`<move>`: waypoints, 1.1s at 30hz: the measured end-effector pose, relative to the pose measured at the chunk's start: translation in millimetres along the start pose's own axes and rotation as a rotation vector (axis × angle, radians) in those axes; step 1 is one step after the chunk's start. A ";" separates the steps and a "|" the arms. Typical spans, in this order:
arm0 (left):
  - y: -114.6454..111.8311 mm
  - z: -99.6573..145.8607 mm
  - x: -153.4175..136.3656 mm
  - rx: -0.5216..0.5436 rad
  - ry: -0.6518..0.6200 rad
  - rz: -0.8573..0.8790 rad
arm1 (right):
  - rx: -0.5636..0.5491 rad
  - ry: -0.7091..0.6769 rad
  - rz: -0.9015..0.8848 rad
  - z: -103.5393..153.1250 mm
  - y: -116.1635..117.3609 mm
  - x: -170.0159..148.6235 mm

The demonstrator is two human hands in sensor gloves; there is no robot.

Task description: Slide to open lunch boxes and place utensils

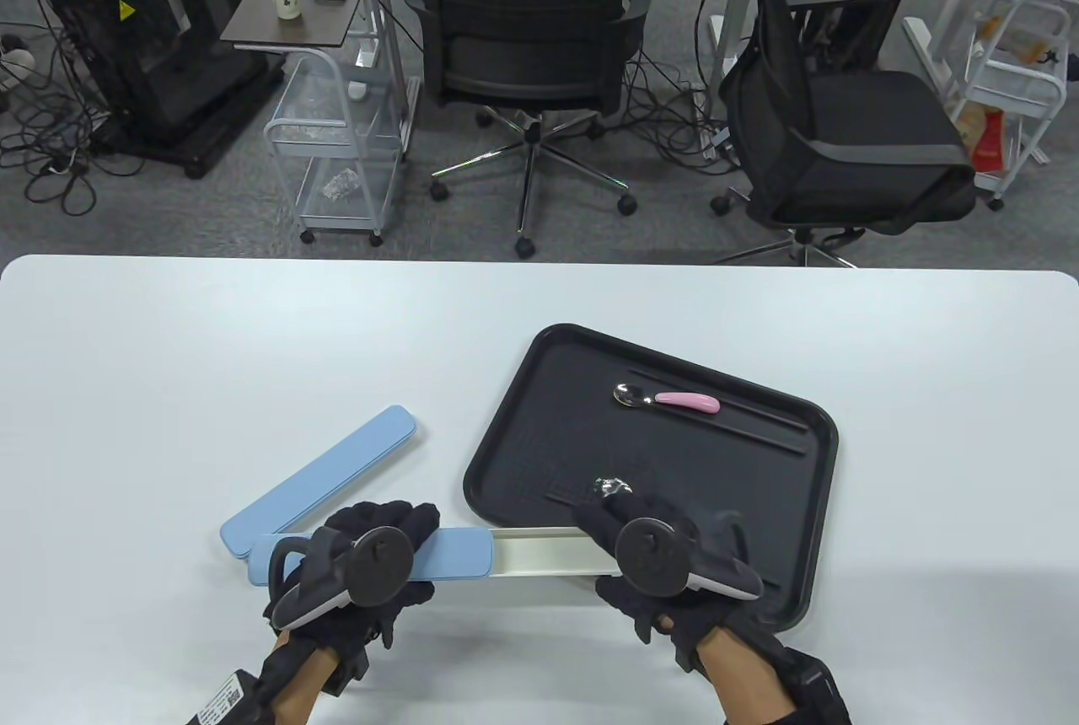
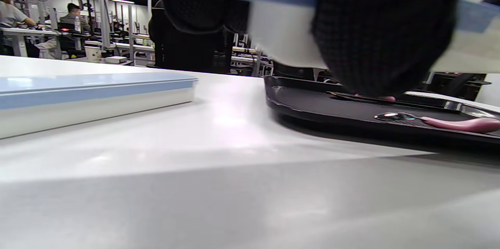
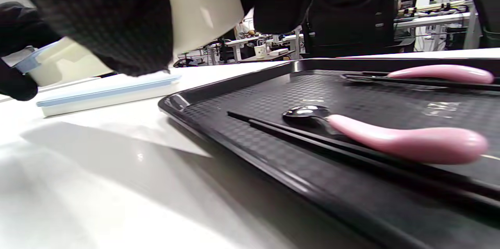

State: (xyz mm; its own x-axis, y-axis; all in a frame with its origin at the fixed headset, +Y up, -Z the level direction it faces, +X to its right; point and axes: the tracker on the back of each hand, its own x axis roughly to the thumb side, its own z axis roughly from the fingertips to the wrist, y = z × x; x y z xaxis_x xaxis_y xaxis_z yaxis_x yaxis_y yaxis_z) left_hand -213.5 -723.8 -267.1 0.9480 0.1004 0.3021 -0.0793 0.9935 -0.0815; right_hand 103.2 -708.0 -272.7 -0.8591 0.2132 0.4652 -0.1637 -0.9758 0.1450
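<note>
**A:** How far along does it look?

**B:** Early to middle, I'd judge. The near box [image 1: 472, 555] is held up off the table [image 1: 169, 354] between both hands, its blue lid [image 1: 447, 554] slid partway off the white base [image 1: 548, 554]. The left hand [image 1: 362, 569] grips the lid end and the right hand [image 1: 657, 565] grips the base end.

**A:** And the other box?

**B:** The second box [image 1: 324, 479] lies closed on the table, just behind the left hand.

**A:** Utensils?

**B:** None boxed yet. Two pink spoons, the far spoon [image 1: 666, 399] and the near spoon [image 3: 386, 134], each lie beside black chopsticks [image 1: 725, 413] in the tray [image 1: 506, 438].

**A:** So what's left?

**B:** Finish this slide, load utensils, then open and fill the second box.
</note>
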 end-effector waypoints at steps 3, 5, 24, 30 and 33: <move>-2.3 -1.4 -8.6 -0.014 0.021 0.009 | 0.003 0.025 -0.005 0.8 -0.6 -6.7; -3.4 -2.3 -12.4 -0.026 0.036 0.004 | 0.017 0.050 0.003 1.5 -1.0 -10.9; -0.9 -1.3 -39.7 0.001 0.041 0.186 | -0.088 0.372 0.015 17.4 -13.1 -76.0; 0.1 -1.6 -43.2 0.004 0.047 0.204 | 0.092 0.571 0.010 9.6 13.6 -109.3; 0.5 -1.1 -42.7 0.001 0.046 0.205 | 0.216 0.610 0.029 5.8 27.7 -116.6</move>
State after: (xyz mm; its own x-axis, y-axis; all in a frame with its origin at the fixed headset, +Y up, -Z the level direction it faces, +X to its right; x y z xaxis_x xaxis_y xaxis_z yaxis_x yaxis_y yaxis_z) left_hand -253.7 -727.7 -281.0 0.9251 0.2976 0.2359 -0.2720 0.9527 -0.1354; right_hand 201.7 -759.6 -318.0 -0.9933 0.0594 -0.0993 -0.0901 -0.9353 0.3421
